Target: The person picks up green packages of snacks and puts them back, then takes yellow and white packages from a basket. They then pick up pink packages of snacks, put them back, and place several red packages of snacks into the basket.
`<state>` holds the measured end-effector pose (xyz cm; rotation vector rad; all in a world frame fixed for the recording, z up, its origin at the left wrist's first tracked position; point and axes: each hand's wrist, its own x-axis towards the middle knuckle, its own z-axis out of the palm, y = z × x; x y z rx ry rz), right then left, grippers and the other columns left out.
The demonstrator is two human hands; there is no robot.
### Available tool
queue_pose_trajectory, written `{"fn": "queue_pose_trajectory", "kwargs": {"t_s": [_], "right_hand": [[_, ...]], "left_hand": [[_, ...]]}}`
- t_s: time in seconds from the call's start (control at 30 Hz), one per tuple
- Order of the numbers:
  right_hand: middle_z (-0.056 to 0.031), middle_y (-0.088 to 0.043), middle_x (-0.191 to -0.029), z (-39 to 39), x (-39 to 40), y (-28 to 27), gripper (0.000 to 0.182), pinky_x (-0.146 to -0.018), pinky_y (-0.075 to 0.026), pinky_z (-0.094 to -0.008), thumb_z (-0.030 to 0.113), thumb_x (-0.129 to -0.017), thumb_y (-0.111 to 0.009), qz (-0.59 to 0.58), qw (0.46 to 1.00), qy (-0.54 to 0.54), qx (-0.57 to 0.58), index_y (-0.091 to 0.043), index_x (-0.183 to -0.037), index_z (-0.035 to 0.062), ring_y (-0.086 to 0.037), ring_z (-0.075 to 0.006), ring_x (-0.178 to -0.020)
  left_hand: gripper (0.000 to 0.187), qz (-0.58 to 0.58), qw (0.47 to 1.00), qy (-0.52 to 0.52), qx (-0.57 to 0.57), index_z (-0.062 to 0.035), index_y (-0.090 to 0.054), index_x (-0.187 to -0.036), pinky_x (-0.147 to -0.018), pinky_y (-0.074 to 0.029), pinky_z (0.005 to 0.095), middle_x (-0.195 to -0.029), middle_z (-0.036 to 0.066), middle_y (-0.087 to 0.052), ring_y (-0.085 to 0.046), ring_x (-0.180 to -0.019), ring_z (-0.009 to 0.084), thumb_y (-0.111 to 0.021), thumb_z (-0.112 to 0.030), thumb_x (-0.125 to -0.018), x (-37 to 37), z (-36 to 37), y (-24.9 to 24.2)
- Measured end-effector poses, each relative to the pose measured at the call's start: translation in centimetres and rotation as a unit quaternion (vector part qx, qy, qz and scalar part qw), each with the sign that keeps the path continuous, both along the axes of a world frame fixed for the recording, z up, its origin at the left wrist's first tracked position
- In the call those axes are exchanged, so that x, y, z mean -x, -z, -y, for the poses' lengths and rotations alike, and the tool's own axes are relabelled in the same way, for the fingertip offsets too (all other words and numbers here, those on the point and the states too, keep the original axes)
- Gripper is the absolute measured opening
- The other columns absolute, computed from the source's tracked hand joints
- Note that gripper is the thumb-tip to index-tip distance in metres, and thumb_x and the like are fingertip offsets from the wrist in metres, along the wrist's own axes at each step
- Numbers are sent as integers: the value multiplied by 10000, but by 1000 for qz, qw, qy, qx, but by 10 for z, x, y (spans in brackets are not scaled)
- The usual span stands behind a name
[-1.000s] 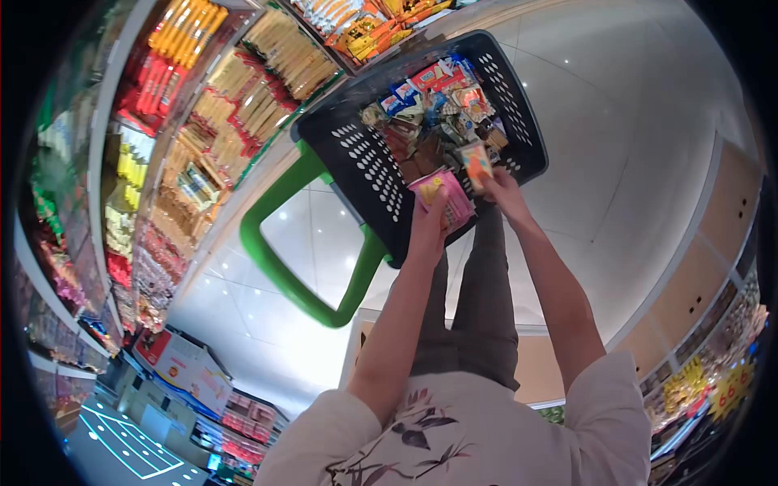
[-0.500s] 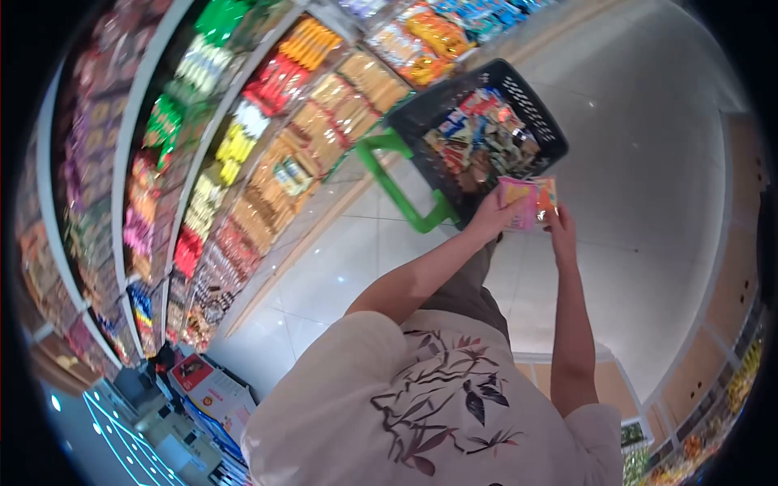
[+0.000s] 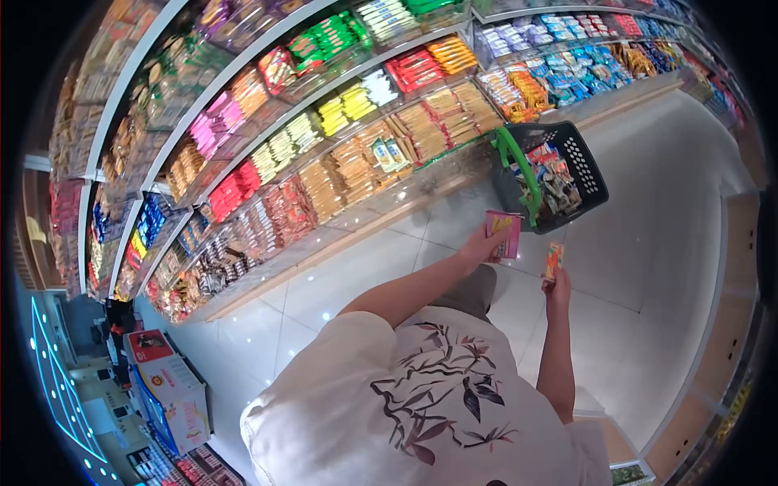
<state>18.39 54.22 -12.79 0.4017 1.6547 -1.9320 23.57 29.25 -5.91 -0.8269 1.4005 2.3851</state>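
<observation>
My left hand (image 3: 478,245) is closed on a pink snack packet (image 3: 504,235) with a yellow patch. A short way to its right, my right hand (image 3: 557,285) grips a small orange and white snack packet (image 3: 553,261) by its lower end. The two packets are apart from each other. Just beyond them, a dark shopping basket (image 3: 596,190) with a green handle (image 3: 519,166) stands on the floor. Inside the basket lies a pile of assorted snack packets (image 3: 555,174).
Stepped shelves (image 3: 348,130) of bagged snacks run along the left and far side. Pale floor tiles (image 3: 640,243) lie to the right, bordered by a curved-looking wooden base (image 3: 721,340). A white and red printed box (image 3: 174,393) stands at lower left.
My hands have moved apart; the pink and orange packets, close together before, are now separate, one in each hand. The view has turned, so the basket and shelves appear shifted right.
</observation>
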Motion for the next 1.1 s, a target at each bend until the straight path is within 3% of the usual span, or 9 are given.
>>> {"fn": "queue_pose_trajectory", "kwargs": {"t_s": [0.23,0.33,0.47,0.53,0.67,0.73,0.83,0.9,1.1], "right_hand": [[-16,-562,-736,88,-62,-10,221,-474,-347,-203,286,-955,-494,-37,999,29,23,-553,-967,74,-433,-54,-525],[3,-547,-722,175,-78,-5,201,-470,-330,-204,277,-951,-504,-41,999,24,23,-554,-920,85,-419,-48,-525],[11,-532,-715,315,-106,-7,185,-472,-318,-202,267,-950,-514,-71,994,17,76,-539,-887,94,-406,-46,-528],[26,-511,-706,387,-117,-27,175,-483,-320,-200,258,-951,-522,-98,992,22,79,-532,-875,101,-403,-39,-538],[28,-516,-741,477,-135,-76,149,-544,-345,-200,231,-962,-538,-178,978,-74,79,-559,-971,84,-433,-36,-613],[18,-539,-787,505,-130,-103,175,-599,-368,-201,226,-965,-545,-260,957,-122,35,-565,-1033,66,-458,-39,-677],[-3,-578,-883,534,-123,-143,231,-696,-406,-213,217,-965,-553,-361,917,-171,-7,-557,-1114,41,-498,-52,-791],[-17,-597,-955,555,-112,-164,260,-752,-422,-228,208,-961,-558,-383,904,-181,64,-545,-1145,25,-514,-63,-860],[-40,-613,-999,576,-84,-194,275,-731,-456,-265,200,-941,-571,-456,860,-222,-60,-533,-1172,57,-548,-99,-856]], "left_hand": [[428,-67,997,11,36,-169,-476,-1184,-663,-509,279,-827,-46,-571,-563,-704,64,-636,-436,-890,-53,88,-5],[446,-102,992,62,37,-155,-466,-1232,-697,-517,290,-957,-5,-595,-599,-859,97,-629,-405,-901,-69,157,-18],[500,-108,991,-19,-82,-136,-388,-1349,-815,-515,378,-1225,88,-516,-547,-1123,184,-595,-321,-933,-108,267,-17],[481,-176,983,-40,15,-135,-401,-1340,-862,-499,406,-1226,92,-515,-549,-1122,188,-592,-312,-936,-136,326,-15],[348,-187,957,-128,183,-130,-489,-1230,-914,-488,401,-1144,66,-533,-571,-957,153,-606,-264,-931,-171,420,-1],[275,-109,960,-142,215,-141,-521,-1097,-774,-454,328,-924,6,-514,-504,-758,100,-637,-299,-904,-191,455,-34],[268,-146,959,-236,48,-139,-537,-911,-523,-352,247,-640,-62,-416,-365,-541,58,-670,-368,-868,-200,479,-32],[227,-211,941,-252,73,-136,-553,-855,-504,-317,248,-634,-73,-414,-368,-536,51,-665,-332,-879,-206,485,-34],[202,-195,945,-173,199,-89,-562,-1036,-582,-409,236,-780,-49,-565,-489,-659,36,-668,-154,-877,-221,498,-49]]}}
